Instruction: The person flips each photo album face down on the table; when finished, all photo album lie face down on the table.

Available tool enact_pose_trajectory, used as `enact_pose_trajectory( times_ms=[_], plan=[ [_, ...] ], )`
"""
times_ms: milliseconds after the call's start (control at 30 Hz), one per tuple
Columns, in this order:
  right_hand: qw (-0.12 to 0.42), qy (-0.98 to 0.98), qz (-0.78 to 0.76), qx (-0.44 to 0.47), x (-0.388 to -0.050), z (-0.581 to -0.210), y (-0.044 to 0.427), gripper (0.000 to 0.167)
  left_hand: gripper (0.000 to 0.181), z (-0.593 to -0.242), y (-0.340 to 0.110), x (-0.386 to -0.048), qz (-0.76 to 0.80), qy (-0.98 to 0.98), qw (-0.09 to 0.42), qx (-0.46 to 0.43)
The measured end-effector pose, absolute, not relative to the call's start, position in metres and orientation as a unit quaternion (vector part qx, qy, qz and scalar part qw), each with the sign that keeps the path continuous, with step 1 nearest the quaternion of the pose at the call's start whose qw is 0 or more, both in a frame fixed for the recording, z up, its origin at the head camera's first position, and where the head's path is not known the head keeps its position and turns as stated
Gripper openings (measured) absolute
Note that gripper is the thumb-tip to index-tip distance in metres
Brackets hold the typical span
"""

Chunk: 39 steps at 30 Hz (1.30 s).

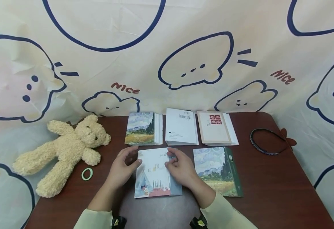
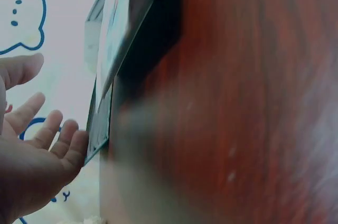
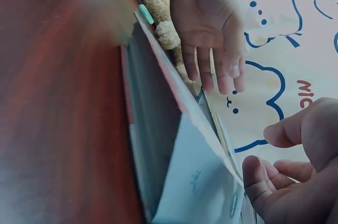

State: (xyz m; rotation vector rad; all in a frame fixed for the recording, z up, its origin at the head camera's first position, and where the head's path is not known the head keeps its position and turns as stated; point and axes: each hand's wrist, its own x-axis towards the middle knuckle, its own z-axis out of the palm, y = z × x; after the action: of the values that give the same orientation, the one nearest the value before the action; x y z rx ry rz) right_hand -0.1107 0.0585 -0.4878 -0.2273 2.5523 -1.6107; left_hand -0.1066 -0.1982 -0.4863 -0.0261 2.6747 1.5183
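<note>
Cream plush bear (image 1: 69, 152); pale-green ring (image 1: 83, 175); left hand (image 1: 121, 168), fingers loosely spread, holding nothing; pale-blue illustrated album (image 1: 153, 178), between hands on brown wooden table (image 1: 273, 187); right hand (image 1: 182, 168), fingers loosely bent, thumb apart, at album's upper right, contact unclear.

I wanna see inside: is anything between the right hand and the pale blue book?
Nothing visible stands between the right hand and the pale blue book. The green-edged album is off to the right, not between them.
</note>
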Motion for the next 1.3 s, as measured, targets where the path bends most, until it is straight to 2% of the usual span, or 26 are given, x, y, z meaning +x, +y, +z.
enact_pose_trajectory(
  times_ms=[400,833,1300],
  plan=[
    [0.075,0.842,-0.527,-0.088,-0.142,-0.484,0.034,0.050,0.063,-0.491,-0.227,-0.131,0.475,0.878,0.007,-0.055],
    [0.077,0.850,-0.499,-0.149,-0.167,-0.486,0.003,0.050,0.081,-0.493,-0.238,-0.155,0.517,0.851,0.043,-0.084],
    [0.052,0.908,-0.383,-0.161,-0.187,-0.493,-0.021,0.064,0.087,-0.497,-0.231,-0.175,0.521,0.843,0.059,-0.120]
  ],
)
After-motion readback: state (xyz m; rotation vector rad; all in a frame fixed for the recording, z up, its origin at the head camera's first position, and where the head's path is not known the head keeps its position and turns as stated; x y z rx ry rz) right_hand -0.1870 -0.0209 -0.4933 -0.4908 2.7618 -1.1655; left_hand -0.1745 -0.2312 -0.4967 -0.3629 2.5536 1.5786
